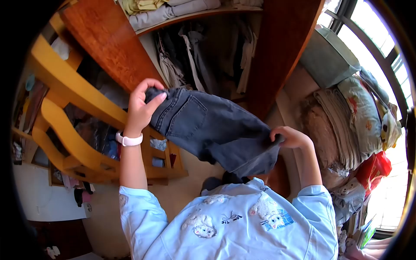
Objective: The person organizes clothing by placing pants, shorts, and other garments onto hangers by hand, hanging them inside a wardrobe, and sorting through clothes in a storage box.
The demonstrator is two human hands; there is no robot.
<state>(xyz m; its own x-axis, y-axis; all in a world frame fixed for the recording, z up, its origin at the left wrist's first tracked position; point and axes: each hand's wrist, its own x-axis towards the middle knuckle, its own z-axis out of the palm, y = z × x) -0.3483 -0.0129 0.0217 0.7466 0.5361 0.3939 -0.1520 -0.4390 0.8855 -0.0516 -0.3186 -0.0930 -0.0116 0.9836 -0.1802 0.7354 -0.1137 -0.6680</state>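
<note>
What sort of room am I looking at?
Likely a bedroom: an open wardrobe with hanging clothes, a yellow wooden frame resembling a bunk bed's, and folded, blanket-like textiles by the window.

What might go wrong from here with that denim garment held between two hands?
1. Slip: the right hand seems to hold only a small part of the dark grey denim garment's edge, so that end might drop.
2. Snag: the left hand, wearing a pale pink wristband, is close to the yellow wooden rail in view; a swing that way might catch.
3. Knock: a wide right-arm sweep might disturb the stacked beige folded bedding.
</note>
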